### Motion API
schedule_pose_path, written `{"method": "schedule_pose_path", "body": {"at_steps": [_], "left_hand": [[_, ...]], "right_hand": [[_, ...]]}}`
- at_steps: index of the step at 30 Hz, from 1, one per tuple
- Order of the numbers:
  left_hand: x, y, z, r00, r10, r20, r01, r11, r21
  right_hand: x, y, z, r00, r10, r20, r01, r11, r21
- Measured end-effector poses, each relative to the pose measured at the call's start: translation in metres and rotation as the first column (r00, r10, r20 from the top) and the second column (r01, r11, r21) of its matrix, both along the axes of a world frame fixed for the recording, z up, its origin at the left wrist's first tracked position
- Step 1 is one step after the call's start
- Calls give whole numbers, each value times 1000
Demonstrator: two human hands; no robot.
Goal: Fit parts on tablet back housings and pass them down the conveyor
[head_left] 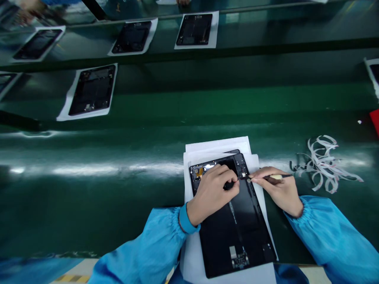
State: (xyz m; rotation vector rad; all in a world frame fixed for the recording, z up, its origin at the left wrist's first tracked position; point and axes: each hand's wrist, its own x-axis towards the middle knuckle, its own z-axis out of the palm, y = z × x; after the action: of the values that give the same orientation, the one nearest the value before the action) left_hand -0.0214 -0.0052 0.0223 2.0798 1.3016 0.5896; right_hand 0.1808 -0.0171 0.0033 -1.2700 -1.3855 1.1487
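An opened black tablet [231, 232] lies back-up on white sheets [195, 260] at the table's front edge, its inner parts exposed. My left hand [214, 193] is over its upper half, the fingers curled and the thumb close to the index finger; whether anything is pinched there is hidden. At the tablet's upper right edge, my right hand [275, 189] grips a slim dark tool with a cream-coloured section [276, 177]. The tool's tip is near a small connector [244, 174] on the tablet. A blue band [185, 219] circles my left wrist.
A tangle of white peeled strips [322, 163] lies right of my right hand. Across the green table [142, 146], another opened tablet [93, 90] sits on a white sheet; several more stand farther back. A red object [375, 120] shows at the right edge. Another person's hand [28, 8] is at top left.
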Motion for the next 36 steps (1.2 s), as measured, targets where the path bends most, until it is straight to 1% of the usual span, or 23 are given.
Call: {"method": "schedule_pose_path", "body": {"at_steps": [5,14,17,22,24,28,30,36], "left_hand": [[1,0,1,1000,-5,-16,5,1000,-2],[2,-1,3,999,11,-46,-10,1000,19],[2,-2,3,998,-3,-62,5,999,32],[0,1,3,997,-8,-77,8,1000,5],[0,2,3,996,-12,-88,13,1000,2],[0,3,3,996,-48,-81,50,998,26],[0,3,3,996,-45,-75,49,998,40],[3,2,1,994,-34,-108,39,998,50]], "right_hand": [[0,1,0,999,-13,-35,13,1000,-5],[0,2,3,1000,25,-8,-25,1000,2],[0,3,3,999,34,-6,-34,999,-10],[-1,5,1,999,32,-19,-33,998,-52],[0,5,0,999,24,-22,-25,998,-62],[2,5,2,998,-55,-27,53,995,-80],[2,5,3,997,-76,-28,73,994,-83],[0,4,4,999,-39,13,40,997,-66]]}}
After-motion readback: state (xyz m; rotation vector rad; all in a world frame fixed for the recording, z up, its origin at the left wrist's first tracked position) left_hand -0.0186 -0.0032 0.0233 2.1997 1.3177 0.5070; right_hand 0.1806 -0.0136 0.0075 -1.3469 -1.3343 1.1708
